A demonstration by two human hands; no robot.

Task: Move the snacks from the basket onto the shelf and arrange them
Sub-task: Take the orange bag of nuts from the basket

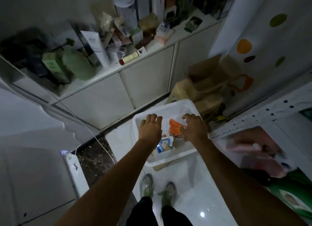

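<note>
Reaching down, both hands hang over a white translucent plastic basket [168, 160] on the glossy pale floor, just past 12 o'clock from the person's grey shoes [146, 183]. The left hand [150, 127] hovers spread, fingers loosely bent, holding nothing. The right hand [193, 127] has its thumb against the edge of a flat orange snack packet [174, 127] inside the basket (whether it actually grips it I cannot tell). A blue-and-white snack pouch [164, 144] lies at 6 o'clock from the orange one.

At 3 o'clock stands the white perforated metal shelf [253, 122], bearing blurred pink packets [253, 146] and a green bag [290, 197]. Brown paper bags [202, 89] crowd the basket's 1 o'clock side. A thin white cable [101, 144] trails at 9 o'clock.
</note>
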